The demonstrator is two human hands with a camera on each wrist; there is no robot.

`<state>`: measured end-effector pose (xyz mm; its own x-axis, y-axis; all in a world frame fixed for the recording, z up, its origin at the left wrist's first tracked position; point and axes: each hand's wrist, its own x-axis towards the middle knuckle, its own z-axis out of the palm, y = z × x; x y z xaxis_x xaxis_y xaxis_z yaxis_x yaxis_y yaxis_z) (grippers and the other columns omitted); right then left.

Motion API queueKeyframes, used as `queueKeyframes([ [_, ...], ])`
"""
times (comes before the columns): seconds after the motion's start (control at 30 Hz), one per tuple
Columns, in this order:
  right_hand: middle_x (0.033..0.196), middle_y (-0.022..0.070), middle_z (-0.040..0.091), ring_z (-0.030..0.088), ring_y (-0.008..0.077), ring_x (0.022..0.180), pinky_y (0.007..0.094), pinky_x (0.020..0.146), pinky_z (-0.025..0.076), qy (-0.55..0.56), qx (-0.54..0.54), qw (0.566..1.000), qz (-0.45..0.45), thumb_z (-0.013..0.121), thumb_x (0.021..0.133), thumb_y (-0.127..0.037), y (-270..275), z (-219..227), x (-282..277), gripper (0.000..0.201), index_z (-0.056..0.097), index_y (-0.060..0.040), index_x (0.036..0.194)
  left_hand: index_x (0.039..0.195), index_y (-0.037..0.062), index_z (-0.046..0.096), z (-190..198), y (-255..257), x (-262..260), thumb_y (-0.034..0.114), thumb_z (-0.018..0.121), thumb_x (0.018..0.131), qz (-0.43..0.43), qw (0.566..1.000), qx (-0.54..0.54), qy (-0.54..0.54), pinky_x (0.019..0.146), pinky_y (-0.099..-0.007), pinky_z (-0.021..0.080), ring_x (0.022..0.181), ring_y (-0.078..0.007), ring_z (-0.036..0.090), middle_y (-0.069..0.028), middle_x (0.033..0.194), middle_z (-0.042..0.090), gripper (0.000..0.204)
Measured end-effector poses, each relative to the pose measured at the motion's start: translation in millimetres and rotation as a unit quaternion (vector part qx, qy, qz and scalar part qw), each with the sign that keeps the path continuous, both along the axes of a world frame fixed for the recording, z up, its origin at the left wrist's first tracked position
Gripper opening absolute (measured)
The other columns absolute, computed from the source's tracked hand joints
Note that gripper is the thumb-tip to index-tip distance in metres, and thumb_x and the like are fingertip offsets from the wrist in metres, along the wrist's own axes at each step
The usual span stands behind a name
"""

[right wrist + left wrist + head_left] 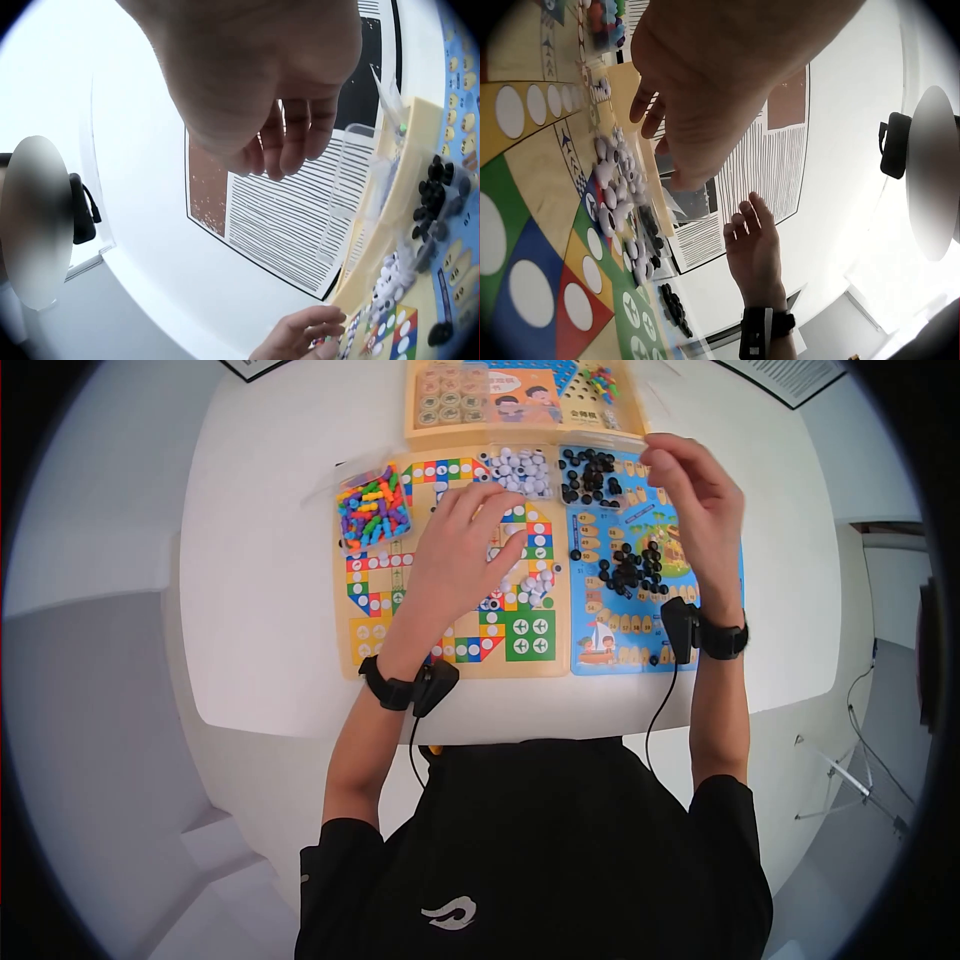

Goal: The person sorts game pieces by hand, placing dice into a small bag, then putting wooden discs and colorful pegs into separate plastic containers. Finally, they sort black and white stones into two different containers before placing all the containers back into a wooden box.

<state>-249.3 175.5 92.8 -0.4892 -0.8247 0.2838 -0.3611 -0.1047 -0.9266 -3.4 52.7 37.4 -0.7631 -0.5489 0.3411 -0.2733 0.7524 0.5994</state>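
My left hand (pixel 458 550) hovers over the yellow board-game mat (pixel 355 650), fingers loosely bent, thumb apart from the index finger, nothing visible in its grasp. Small white playing pieces (pixel 537 588) lie loose by its thumb, and more white pieces fill a clear box (pixel 522 472) just beyond the fingertips. The right hand (pixel 708 510) is raised above the blue game mat (pixel 585 645), its fingers softly curved and its palm bare in the left wrist view. Black pieces (pixel 632 572) are heaped loose left of that wrist. Others sit in a clear box (pixel 590 480) left of the fingers.
A clear container of colourful pegs (pixel 372 510) stands at the left of the yellow mat. Behind the mats lies a wooden tray (pixel 410 415) with round xiangqi discs and a picture card. Printed sheets (pixel 775 375) lie at the table's far edge.
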Motion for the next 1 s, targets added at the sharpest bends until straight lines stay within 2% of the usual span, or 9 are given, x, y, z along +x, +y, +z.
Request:
queueKeyframes([
  [0.07, 0.104, 0.0039, 0.075, 0.067, 0.0095, 0.094, 0.0257, 0.084, 0.053, 0.004, 0.001, 1.000, -0.019, 0.071, 0.101, -0.018, 18, -1, -11, 0.024, 0.074, -0.0068, 0.123, 0.127, 0.0085, 0.066, 5, 1, 0, 0.026, 0.076, 0.092, -0.018, 0.999, 0.004, -0.029, 0.104, -0.0439, 0.048, 0.123, -0.0331, 0.056, -0.0107, 0.130, 0.062, 0.041],
  [0.13, 0.105, 0.0032, 0.074, 0.068, 0.0134, 0.094, 0.0297, 0.085, 0.054, 0.102, 0.043, 0.994, 0.025, 0.073, 0.098, -0.021, 38, -4, -21, 0.025, 0.075, -0.0072, 0.119, 0.128, 0.0090, 0.065, 7, 4, 6, 0.031, 0.076, 0.092, -0.033, 0.998, 0.006, -0.056, 0.105, -0.0441, 0.048, 0.125, -0.0338, 0.055, -0.0108, 0.132, 0.061, 0.044],
  [0.17, 0.119, 0.0058, 0.071, 0.066, 0.0213, 0.105, 0.0348, 0.091, 0.053, 0.139, 0.133, 0.979, 0.065, 0.079, 0.092, -0.030, 49, -1, -23, 0.037, 0.073, -0.0086, 0.122, 0.132, 0.0098, 0.063, 5, 6, 10, 0.037, 0.076, 0.092, -0.057, 0.995, 0.011, -0.077, 0.109, -0.0460, 0.046, 0.130, -0.0344, 0.052, -0.0110, 0.136, 0.059, 0.050],
  [0.2, 0.119, 0.0058, 0.071, 0.066, 0.0213, 0.105, 0.0348, 0.091, 0.053, 0.139, 0.134, 0.979, 0.063, 0.079, 0.092, -0.030, 57, -4, -18, 0.037, 0.073, -0.0086, 0.122, 0.136, 0.0106, 0.061, 2, 10, 12, 0.043, 0.075, 0.092, -0.081, 0.992, 0.017, -0.099, 0.112, -0.0480, 0.043, 0.135, -0.0350, 0.050, -0.0113, 0.140, 0.057, 0.056],
  [0.27, 0.135, 0.0091, 0.063, 0.059, 0.0288, 0.121, 0.0407, 0.102, 0.048, 0.282, 0.174, 0.938, 0.104, 0.082, 0.087, -0.041, 69, -27, -6, 0.055, 0.068, -0.0112, 0.131, 0.141, 0.0108, 0.058, -3, 16, 13, 0.046, 0.076, 0.091, -0.114, 0.987, -0.012, -0.112, 0.115, -0.0493, 0.040, 0.138, -0.0368, 0.047, -0.0133, 0.145, 0.053, 0.064],
  [0.3, 0.143, 0.0092, 0.055, 0.051, 0.0333, 0.129, 0.0456, 0.110, 0.040, 0.316, 0.182, 0.923, 0.127, 0.081, 0.084, -0.049, 73, -43, -6, 0.066, 0.064, -0.0145, 0.138, 0.146, 0.0110, 0.055, -5, 18, 12, 0.049, 0.077, 0.089, -0.142, 0.981, -0.042, -0.125, 0.118, -0.0506, 0.037, 0.142, -0.0386, 0.044, -0.0153, 0.149, 0.050, 0.071],
  [0.4, 0.141, 0.0089, 0.056, 0.050, 0.0335, 0.129, 0.0472, 0.112, 0.038, 0.431, 0.169, 0.879, 0.113, 0.080, 0.083, -0.054, 73, -63, 3, 0.069, 0.064, -0.0166, 0.138, 0.146, 0.0113, 0.054, -6, 26, 2, 0.053, 0.074, 0.090, -0.177, 0.974, -0.067, -0.122, 0.121, -0.0533, 0.032, 0.143, -0.0390, 0.041, -0.0157, 0.149, 0.049, 0.073],
  [0.73, 0.113, 0.0074, 0.061, 0.060, 0.0277, 0.110, 0.0396, 0.093, 0.053, 0.364, 0.101, 0.905, 0.196, 0.078, 0.089, -0.022, 59, -71, -8, 0.025, 0.068, -0.0080, 0.107, 0.128, 0.0086, 0.058, -27, 24, -12, 0.042, 0.077, 0.089, -0.189, 0.972, -0.101, -0.093, 0.117, -0.0519, 0.036, 0.138, -0.0371, 0.046, -0.0140, 0.134, 0.053, 0.055],
  [1.0, 0.100, 0.0058, 0.060, 0.066, 0.0240, 0.093, 0.0375, 0.078, 0.057, 0.425, 0.034, 0.881, 0.207, 0.074, 0.093, -0.024, 41, -76, -14, 0.020, 0.064, -0.0077, 0.098, 0.117, 0.0068, 0.062, -28, 19, -9, 0.035, 0.079, 0.087, -0.099, 0.986, -0.107, -0.085, 0.105, -0.0480, 0.045, 0.123, -0.0335, 0.053, -0.0119, 0.124, 0.058, 0.044],
])
